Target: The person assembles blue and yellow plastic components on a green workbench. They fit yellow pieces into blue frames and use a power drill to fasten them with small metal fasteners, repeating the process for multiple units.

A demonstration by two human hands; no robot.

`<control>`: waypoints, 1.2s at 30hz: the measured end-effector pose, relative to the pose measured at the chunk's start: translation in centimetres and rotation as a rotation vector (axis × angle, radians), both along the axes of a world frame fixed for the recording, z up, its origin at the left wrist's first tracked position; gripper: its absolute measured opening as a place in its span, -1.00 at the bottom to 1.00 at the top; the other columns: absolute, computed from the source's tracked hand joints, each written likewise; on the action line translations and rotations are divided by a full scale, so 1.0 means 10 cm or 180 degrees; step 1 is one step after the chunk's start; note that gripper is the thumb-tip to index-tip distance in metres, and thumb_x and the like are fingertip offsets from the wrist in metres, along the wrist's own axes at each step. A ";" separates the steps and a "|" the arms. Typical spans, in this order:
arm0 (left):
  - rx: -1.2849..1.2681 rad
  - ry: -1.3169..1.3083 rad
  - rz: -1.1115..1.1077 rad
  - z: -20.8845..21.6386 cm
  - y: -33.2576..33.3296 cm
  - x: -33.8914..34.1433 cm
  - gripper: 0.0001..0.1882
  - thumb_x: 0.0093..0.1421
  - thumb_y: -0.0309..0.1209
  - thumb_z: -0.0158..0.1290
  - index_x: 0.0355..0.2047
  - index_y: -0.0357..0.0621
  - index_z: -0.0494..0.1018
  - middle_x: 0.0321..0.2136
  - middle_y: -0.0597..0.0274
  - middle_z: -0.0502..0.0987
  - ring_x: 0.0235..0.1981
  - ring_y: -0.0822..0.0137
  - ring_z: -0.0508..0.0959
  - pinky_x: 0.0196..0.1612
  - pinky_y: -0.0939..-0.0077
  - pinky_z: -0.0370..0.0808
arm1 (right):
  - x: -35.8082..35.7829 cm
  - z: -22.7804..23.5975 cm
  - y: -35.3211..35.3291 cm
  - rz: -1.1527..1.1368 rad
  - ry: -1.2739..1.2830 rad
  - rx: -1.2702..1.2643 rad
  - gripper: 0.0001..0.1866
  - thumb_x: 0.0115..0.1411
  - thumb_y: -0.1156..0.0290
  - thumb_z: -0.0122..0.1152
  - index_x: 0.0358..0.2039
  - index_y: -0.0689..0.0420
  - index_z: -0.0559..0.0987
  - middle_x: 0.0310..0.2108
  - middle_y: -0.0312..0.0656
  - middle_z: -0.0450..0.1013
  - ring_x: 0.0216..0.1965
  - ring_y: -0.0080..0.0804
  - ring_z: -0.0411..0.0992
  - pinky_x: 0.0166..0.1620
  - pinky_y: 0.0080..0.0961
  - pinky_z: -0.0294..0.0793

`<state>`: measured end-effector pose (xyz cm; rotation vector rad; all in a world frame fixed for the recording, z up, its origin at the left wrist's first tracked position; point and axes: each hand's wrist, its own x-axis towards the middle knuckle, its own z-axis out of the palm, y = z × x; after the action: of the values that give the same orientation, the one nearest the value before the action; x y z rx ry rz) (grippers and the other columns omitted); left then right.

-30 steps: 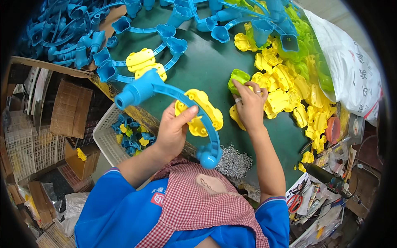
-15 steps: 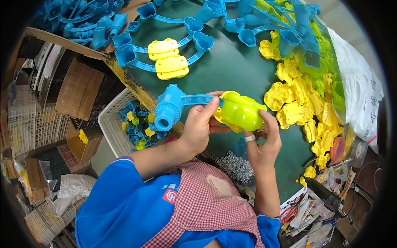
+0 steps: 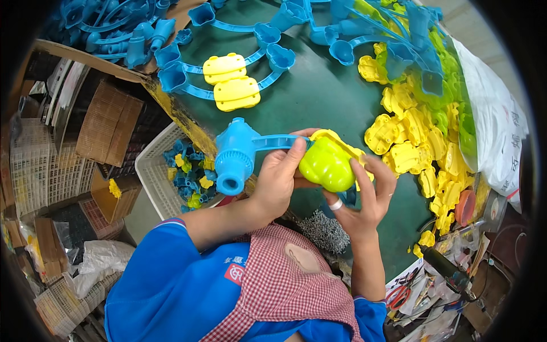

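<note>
Above my lap, my left hand (image 3: 278,178) is closed around the curved arm of a blue plastic part (image 3: 235,151), thumb on top. The part's ribbed socket end sticks out to the left. At the arm's other end sits a glossy lime-green bumpy shell (image 3: 327,165), with a yellow plastic piece (image 3: 336,138) behind it along its upper edge. My right hand (image 3: 367,206), with a white band on one finger, grips the shell's right side between thumb and fingers. The joint between arm, shell and yellow piece is partly hidden by my fingers.
Two yellow plates (image 3: 236,93) lie across blue curved arms on the green table (image 3: 307,94). Yellow pieces (image 3: 407,131) pile up at right, beside a white sack (image 3: 493,114). Small metal screws (image 3: 325,231) lie heaped near me. A white crate (image 3: 156,182) stands left; a power screwdriver (image 3: 447,268) lies right.
The green shell has turned in my hands, its bumpy end now facing me and the yellow piece showing above. The blue socket end has tipped slightly downward. My right fingers have shifted along the edge.
</note>
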<state>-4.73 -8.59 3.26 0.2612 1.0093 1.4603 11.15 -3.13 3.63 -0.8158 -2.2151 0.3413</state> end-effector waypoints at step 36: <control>0.0684 0.3131 -0.0484 -0.42 -0.11 -0.35 -0.74 0.10 -0.51 0.06 -0.15 -0.18 0.44 -0.13 0.15 0.46 -0.12 0.26 0.46 -0.06 0.44 0.38 | -0.35 -0.04 3.09 -0.1176 -0.2391 0.0265 -0.66 0.20 0.30 0.08 -0.02 0.06 0.51 0.00 -0.07 0.43 0.10 -0.15 0.32 0.14 -0.32 0.28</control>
<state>-8.27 -9.69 -0.96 1.2687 1.5477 1.2858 7.60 27.75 3.25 -1.4492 -2.6373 -0.2897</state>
